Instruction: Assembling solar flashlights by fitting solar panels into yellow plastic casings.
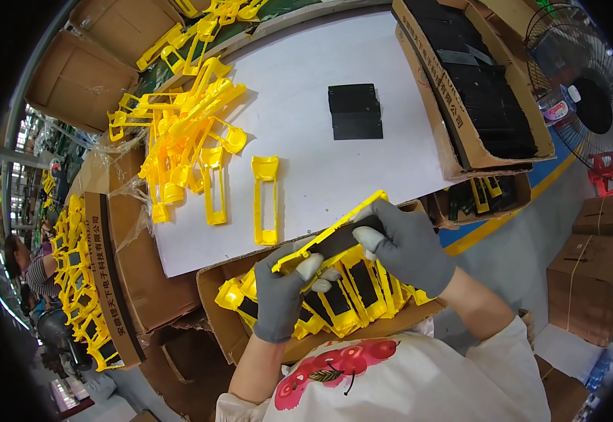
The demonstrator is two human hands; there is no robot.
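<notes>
Both my hands wear grey gloves with paler fingertips. My left hand (282, 292) is closed on the near left end of a yellow plastic frame (340, 224). My right hand (405, 243) grips its far right end, the thumb pressed on a black panel (338, 243) lying along the frame. The piece is tilted above an open cardboard box (232, 320) full of yellow frames with black inserts (335, 299). On the white table (306, 190) beyond, a single yellow frame with an open middle (266, 200) lies nearest my hands. Farther off lie black rectangular panels (356, 112).
A heap of yellow frames (187, 133) covers the table's left side. A carton of black panels (486, 84) stands at the right edge, near a fan (595, 98). Another carton of filled frames (81, 281) is at left. Closed boxes (588, 281) stand on the right floor.
</notes>
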